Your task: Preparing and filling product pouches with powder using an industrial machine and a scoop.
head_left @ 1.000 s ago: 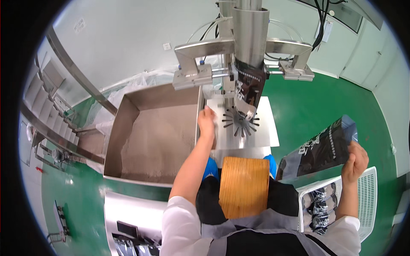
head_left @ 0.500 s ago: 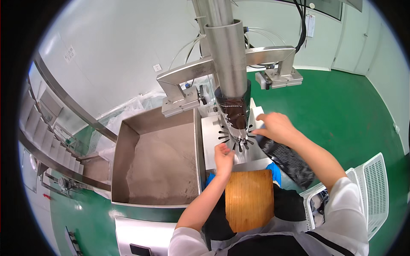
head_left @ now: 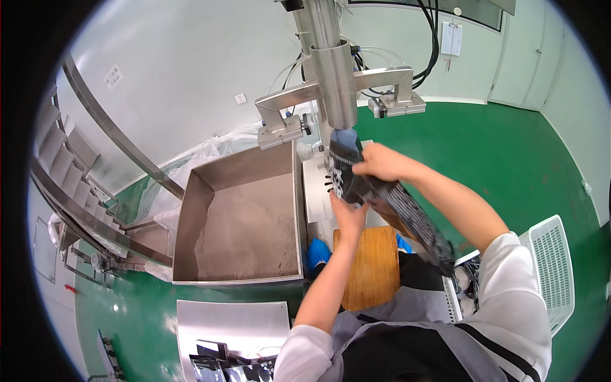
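Note:
A glossy black bag with pale print and a bluish mouth is just below the steel filling tube, apart from its lower end. My left hand is closed on its lower part. At its upper right side is my right hand, fingers bent and closed on a second dark, patterned bag. This one looks flat and trails down toward the white basket. Whether my right fingers grip the first bag too is hard to see. Under the bags lies a slotted steel plate.
Left of the tube stands a steel bin holding grey-brown powder. Two clamp arms flank the tube. A wooden board lies before me, the white basket at right. Printed packs rest on a steel table.
The black bag has come down off the filling tube. My left hand, empty before, now grips its lower part. My right hand has moved left to it with the second bag.

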Available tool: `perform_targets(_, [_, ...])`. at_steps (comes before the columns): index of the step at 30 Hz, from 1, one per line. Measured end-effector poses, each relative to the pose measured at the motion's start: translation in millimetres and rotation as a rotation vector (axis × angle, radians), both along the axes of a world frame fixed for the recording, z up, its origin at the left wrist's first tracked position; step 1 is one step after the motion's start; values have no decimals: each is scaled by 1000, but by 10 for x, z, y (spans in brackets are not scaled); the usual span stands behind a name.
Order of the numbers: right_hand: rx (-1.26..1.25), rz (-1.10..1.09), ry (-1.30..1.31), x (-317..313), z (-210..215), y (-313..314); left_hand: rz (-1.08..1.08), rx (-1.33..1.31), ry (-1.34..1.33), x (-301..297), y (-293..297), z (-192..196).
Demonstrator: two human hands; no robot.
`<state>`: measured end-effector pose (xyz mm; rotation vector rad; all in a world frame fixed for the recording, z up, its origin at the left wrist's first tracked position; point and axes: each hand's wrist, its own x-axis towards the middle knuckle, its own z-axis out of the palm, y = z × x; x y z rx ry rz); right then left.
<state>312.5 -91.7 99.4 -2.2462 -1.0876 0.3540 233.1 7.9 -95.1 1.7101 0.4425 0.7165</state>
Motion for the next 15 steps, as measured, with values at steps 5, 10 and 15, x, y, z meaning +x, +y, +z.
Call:
perform_targets(5, [-256, 234, -281, -1123, 86, -682, -23, -122, -55, -830, -570, -109])
perform_targets(10, [-397, 390, -201, -1461, -614, -964, 83, 117, 2, -1528, -954, -587])
perform_targets(15, [-293, 420, -236, -1394, -704, -1006, -75, -122, 64, -1716, -853, -912])
